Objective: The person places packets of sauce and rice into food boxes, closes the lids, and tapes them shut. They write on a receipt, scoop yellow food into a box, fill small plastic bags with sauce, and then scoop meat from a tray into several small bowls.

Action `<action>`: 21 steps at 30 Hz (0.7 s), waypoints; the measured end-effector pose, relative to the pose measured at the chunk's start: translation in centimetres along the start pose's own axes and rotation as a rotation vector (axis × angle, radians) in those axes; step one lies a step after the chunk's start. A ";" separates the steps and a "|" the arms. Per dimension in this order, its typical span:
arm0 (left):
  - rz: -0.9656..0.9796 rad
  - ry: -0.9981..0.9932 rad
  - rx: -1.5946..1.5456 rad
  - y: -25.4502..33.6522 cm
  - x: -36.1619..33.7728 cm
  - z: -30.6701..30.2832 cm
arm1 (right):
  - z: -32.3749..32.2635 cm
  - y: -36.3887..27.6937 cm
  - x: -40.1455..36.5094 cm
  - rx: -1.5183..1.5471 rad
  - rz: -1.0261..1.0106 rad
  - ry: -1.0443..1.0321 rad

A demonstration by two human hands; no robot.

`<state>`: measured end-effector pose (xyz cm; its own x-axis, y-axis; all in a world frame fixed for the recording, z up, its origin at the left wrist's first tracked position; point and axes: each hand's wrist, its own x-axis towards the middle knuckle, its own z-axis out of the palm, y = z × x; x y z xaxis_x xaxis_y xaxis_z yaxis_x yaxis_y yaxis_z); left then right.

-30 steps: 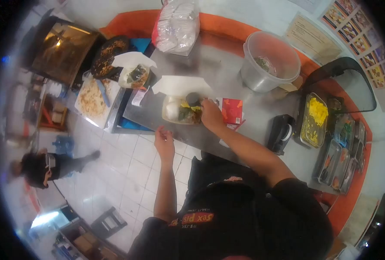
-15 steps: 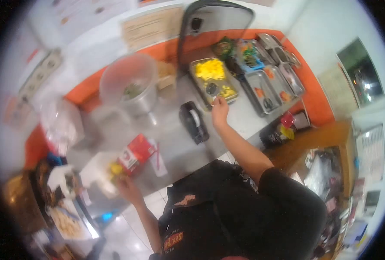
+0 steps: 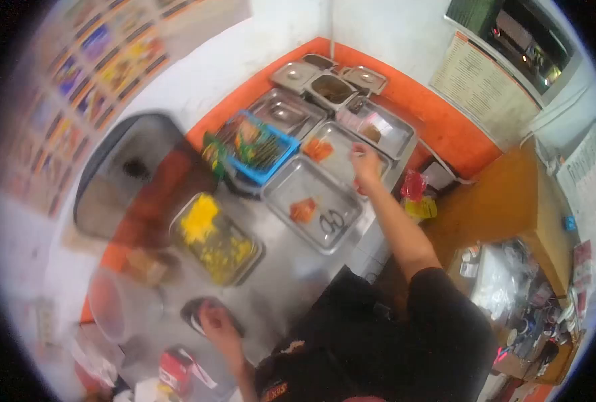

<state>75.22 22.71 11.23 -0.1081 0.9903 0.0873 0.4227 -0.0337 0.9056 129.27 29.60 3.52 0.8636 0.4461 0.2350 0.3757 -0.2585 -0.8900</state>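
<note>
Head view: apparently reaching with right hand (image 3: 365, 166) over metal tray (image 3: 343, 157), left hand (image 3: 219, 327) over near-left black object (image 3: 190, 312); cannot tell either grip; calls for clearing rim.

The counter (image 3: 278, 249) (grey metal) bears steel trays (image 3: 296, 182), a clear tub (image 3: 140, 305) and a red box (image 3: 175, 372).

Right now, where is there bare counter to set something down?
There is bare counter between the yellow food tray and the front metal tray. The far corner is crowded, with the blue basket and metal pans packed close. The left hand and a dark object occupy the near left.
</note>
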 end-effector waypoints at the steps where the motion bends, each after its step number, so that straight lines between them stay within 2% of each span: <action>1: 0.054 -0.051 -0.074 1.7 0.2 3.1 | -1.3 3.0 4.0 -0.073 0.065 0.074; 3: -0.091 -0.201 -0.175 5.3 -0.2 7.6 | -4.3 5.5 9.7 -0.213 0.125 0.198; 4: -0.098 -0.199 -0.166 6.8 -0.5 9.6 | -5.2 7.5 12.4 -0.215 0.133 0.189; 6: -0.083 -0.348 -0.137 9.6 -0.4 13.3 | -5.8 11.3 16.8 -0.430 -0.004 0.173; 7: -0.073 -0.342 -0.121 10.6 -0.2 15.1 | -5.8 12.7 18.1 -0.413 0.005 0.170; 9: 0.016 -0.432 -0.068 12.5 0.3 18.1 | -5.4 15.6 19.6 -0.672 -0.125 -0.082; 11: 0.038 -0.472 -0.052 14.6 1.2 20.7 | -4.9 18.4 20.5 -0.633 -0.187 -0.024; 13: 0.073 -0.522 -0.090 16.2 1.9 23.4 | -5.7 17.2 20.4 -0.549 -0.099 -0.045; 16: 0.148 -0.568 -0.115 19.8 2.6 27.3 | -7.5 13.8 20.5 -0.466 -0.138 0.068; 17: 0.147 -0.611 -0.118 19.3 3.0 28.9 | -8.2 12.9 20.6 -0.468 -0.148 0.071; 19: 0.141 -0.708 -0.063 20.1 3.4 31.7 | -9.6 11.7 20.2 -0.442 -0.160 -0.084; 21: 0.133 -0.776 -0.003 21.9 2.8 33.8 | -8.8 15.3 19.4 -0.436 -0.237 -0.095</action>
<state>114.58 29.34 17.28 0.6029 0.7889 -0.1188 0.3855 -0.1577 0.9092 154.76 26.71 -2.11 0.7105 0.6068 0.3564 0.6809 -0.4650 -0.5657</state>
